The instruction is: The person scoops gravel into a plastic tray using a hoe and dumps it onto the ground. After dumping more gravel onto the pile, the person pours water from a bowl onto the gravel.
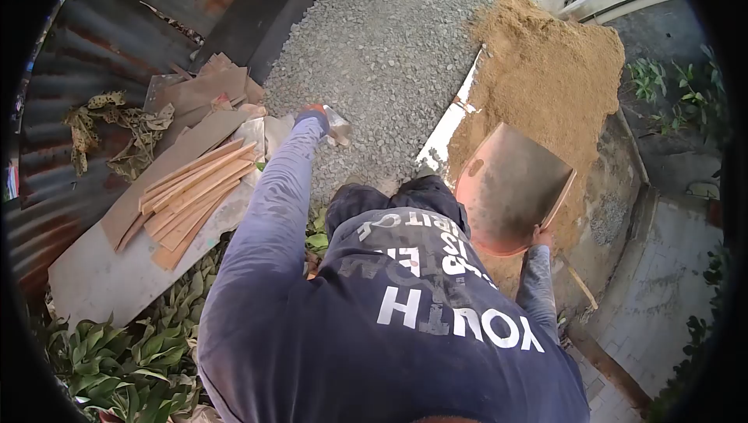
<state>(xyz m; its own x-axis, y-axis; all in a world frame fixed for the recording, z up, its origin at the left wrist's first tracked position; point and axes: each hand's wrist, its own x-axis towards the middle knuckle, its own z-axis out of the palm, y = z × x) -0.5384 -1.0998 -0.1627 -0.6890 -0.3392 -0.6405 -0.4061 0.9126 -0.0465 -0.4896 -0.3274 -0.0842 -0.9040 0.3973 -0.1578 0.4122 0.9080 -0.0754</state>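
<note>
My right hand (541,237) is closed around the lower right edge of a curved brown panel (518,185). The panel has a rounded near end and a smeared dark patch on its face, and it stands tilted in front of the sand pile (538,57). On the other side, my left hand (313,111) reaches forward, low over grey gravel (382,41). Its fingers look closed at a small greyish, partly shiny piece (337,126) whose kind I cannot make out. Most of those fingers are hidden by the sleeve and the angle.
Thin wooden strips (195,201) lie stacked on a grey board (101,267) at left, beside broken board pieces (206,84). Rusty corrugated sheet (70,150) walls that side. A white strip (456,115) separates gravel from sand. Leafy plants (140,345) grow at lower left.
</note>
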